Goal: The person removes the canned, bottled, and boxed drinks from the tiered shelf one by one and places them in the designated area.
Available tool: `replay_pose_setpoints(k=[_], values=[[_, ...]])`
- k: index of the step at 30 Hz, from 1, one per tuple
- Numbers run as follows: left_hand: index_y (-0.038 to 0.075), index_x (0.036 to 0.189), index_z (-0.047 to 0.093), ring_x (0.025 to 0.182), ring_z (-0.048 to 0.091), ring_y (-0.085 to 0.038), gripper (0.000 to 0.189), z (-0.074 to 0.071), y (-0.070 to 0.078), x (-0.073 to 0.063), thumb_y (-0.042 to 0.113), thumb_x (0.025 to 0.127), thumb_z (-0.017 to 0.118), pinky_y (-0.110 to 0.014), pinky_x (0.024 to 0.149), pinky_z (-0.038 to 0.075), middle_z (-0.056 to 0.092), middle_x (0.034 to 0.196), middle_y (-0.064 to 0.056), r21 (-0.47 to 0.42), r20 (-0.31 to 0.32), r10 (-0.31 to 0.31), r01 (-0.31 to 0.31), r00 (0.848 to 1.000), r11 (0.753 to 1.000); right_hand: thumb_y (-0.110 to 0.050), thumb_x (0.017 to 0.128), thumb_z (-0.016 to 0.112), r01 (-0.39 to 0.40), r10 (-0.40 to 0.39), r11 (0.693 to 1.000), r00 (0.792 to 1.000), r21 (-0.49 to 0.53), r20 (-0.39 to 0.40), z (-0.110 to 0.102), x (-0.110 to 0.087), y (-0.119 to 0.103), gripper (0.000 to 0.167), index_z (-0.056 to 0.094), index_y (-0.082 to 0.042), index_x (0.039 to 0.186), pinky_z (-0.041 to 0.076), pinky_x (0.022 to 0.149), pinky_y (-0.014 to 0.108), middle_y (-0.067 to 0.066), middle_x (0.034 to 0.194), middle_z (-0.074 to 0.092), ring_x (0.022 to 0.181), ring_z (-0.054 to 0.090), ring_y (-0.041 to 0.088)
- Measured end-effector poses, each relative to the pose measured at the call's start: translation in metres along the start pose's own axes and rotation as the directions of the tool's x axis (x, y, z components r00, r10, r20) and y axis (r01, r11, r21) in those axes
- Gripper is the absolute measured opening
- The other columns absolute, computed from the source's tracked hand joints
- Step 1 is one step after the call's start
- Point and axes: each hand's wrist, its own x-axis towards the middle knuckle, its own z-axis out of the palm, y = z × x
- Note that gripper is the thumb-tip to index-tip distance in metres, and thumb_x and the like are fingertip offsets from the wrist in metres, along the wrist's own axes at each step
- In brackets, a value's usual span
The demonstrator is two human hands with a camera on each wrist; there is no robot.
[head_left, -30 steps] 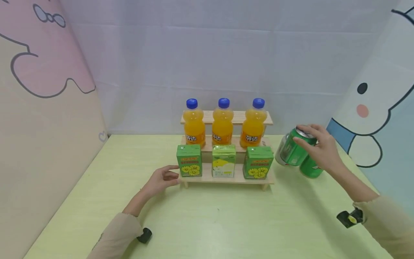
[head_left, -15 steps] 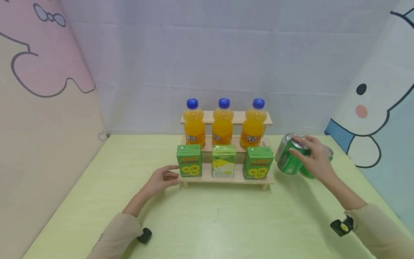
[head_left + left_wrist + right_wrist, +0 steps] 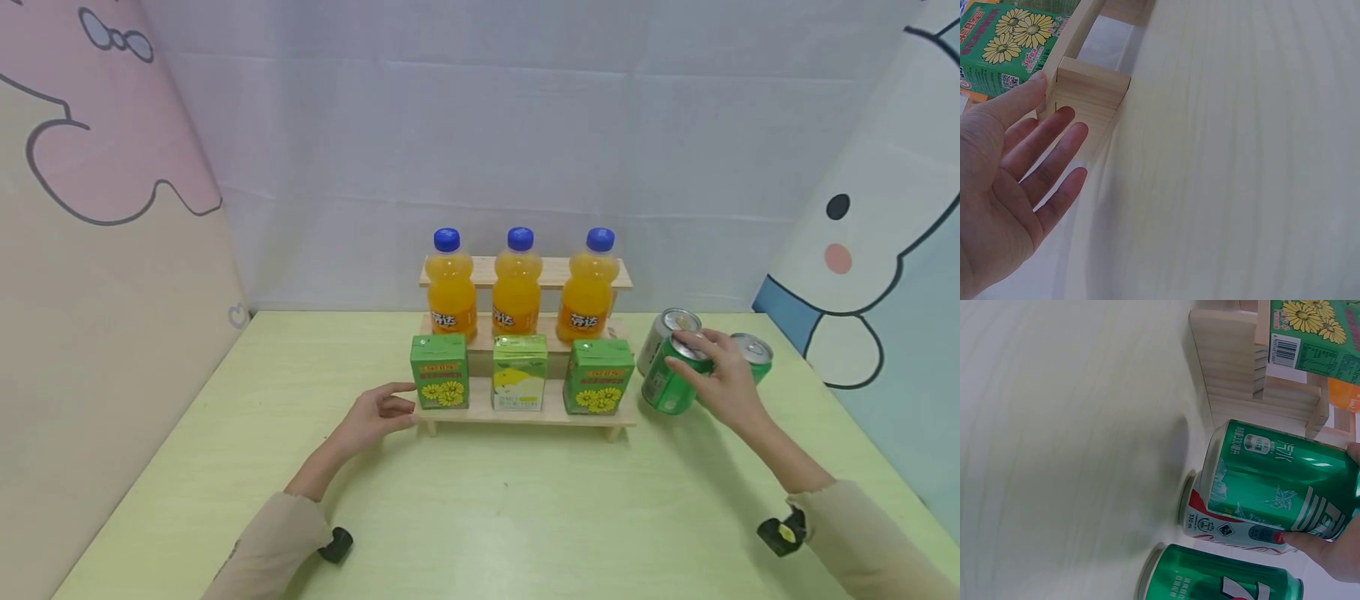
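Note:
My right hand [image 3: 720, 375] pinches a green soda can [image 3: 670, 387] near its top, thumb on one side and fingers on the other. The right wrist view shows this can [image 3: 1279, 478] slightly tilted, its shadow apart from its base. Right behind it stands a white-and-red can [image 3: 1229, 528], partly covered. A second green can [image 3: 753, 354] stands to the right, partly hidden by the hand. My left hand [image 3: 371, 421] is at the left end of the wooden tiered shelf [image 3: 487, 419]; its thumb touches the board's edge, and the other fingers extend loosely beside the shelf's leg [image 3: 1094, 87].
On the lowest tier stand two green drink cartons [image 3: 439, 372] [image 3: 598, 377] with a pear drink carton [image 3: 518, 375] between them. Behind these, three orange soda bottles [image 3: 516, 292] with blue caps line the middle tier. A pale curtain [image 3: 517, 150] hangs behind the table [image 3: 495, 517].
My right hand has carried the green can down and slightly left, toward the front of the white can, uncovering the other two cans more. The left hand has stayed at the shelf's end.

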Motion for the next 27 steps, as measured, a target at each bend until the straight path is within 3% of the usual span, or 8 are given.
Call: replay_pose_setpoints(k=[14,21,27], values=[[-0.001,0.129,0.045,0.097,0.062,-0.025,0.055,0.001,-0.002,0.000,0.018,0.083,0.067,-0.046,0.089,0.043,0.065,0.104,-0.017,0.001,-0.003,-0.007,0.007,1.000,1.000,-0.007,0.080,0.068,0.026,-0.025,0.999,0.999,0.028,-0.025,0.013,-0.006,0.016,0.041,0.056,0.004,0.118,0.037,0.075,0.057,0.031,0.119,0.043,0.104,0.044,0.043],[-0.001,0.129,0.045,0.097,0.061,-0.025,0.054,0.001,-0.002,0.001,0.017,0.083,0.067,-0.043,0.087,0.045,0.065,0.104,-0.017,0.003,-0.002,-0.007,0.007,1.000,1.000,-0.006,0.078,0.070,0.055,-0.055,0.998,0.997,-0.001,-0.060,0.018,-0.006,0.021,0.039,0.058,0.005,0.114,0.037,0.070,0.049,0.029,0.115,0.046,0.101,0.046,0.040],[-0.005,0.129,0.043,0.098,0.061,-0.030,0.052,0.000,-0.001,0.002,0.010,0.084,0.065,-0.046,0.087,0.044,0.064,0.104,-0.020,0.003,0.002,-0.023,0.023,1.000,1.000,-0.004,0.078,0.070,0.070,-0.069,0.997,0.995,0.015,-0.069,0.020,-0.005,0.022,0.039,0.058,0.005,0.113,0.037,0.073,0.054,0.030,0.114,0.046,0.101,0.045,0.041]])
